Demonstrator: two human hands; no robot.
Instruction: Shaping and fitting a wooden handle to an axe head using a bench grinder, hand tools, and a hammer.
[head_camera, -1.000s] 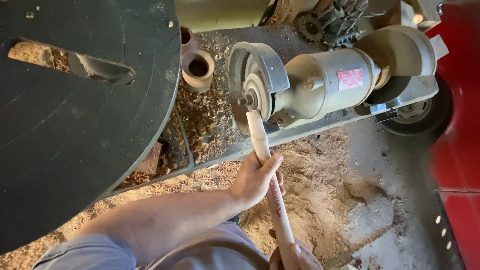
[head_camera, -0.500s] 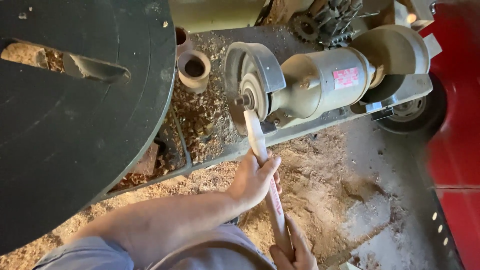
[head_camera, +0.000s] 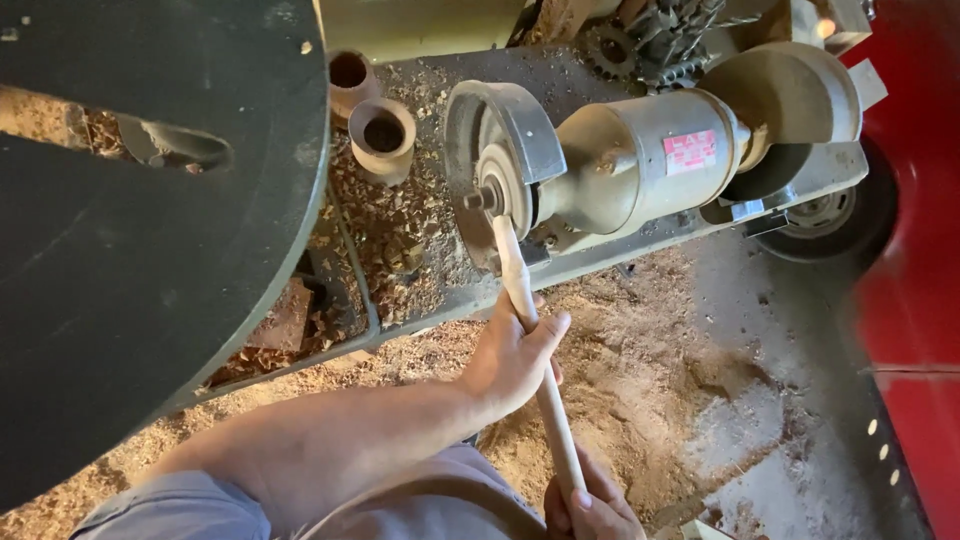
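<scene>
Over the sawdust floor (head_camera: 640, 390), both hands still grip the wooden stick (head_camera: 530, 350), left hand (head_camera: 515, 355) slid nearer the grinder (head_camera: 600, 170)

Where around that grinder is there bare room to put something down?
The big dark round table on the left is mostly bare. The sawdust floor between the grinder and the red panel is open too. It is crowded beside the grinding wheel: two clay rings, wood shavings, and both hands holding the wooden stick.

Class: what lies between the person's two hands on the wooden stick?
In the head view, only a bare stretch of wooden stick runs between the left hand and right hand.
</scene>
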